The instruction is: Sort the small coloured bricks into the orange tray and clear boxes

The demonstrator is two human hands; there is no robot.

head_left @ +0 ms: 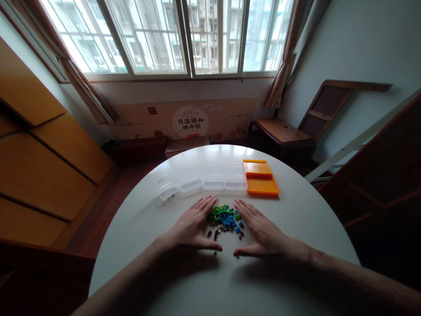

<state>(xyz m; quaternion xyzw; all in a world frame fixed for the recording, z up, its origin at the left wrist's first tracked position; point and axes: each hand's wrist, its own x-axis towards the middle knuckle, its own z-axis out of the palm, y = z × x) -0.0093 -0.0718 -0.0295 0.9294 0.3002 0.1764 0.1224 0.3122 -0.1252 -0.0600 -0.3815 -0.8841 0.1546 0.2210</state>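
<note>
A small heap of tiny bricks (225, 218), green, blue and dark, lies on the round white table (296, 215). My left hand (194, 226) rests flat on the table just left of the heap, fingers stretched out and together. My right hand (259, 230) lies flat on the heap's right side in the same way. Both hands flank the pile with the fingertips close to it and hold nothing. Beyond the heap stands a row of clear plastic boxes (213, 181), and an orange tray (261, 177) lies at the row's right end.
One clear box (167, 191) stands apart at the left of the row. A dark wooden bench (279, 131) and a leaning board stand behind the table on the right. Wooden cabinets fill the left wall. Windows run along the back.
</note>
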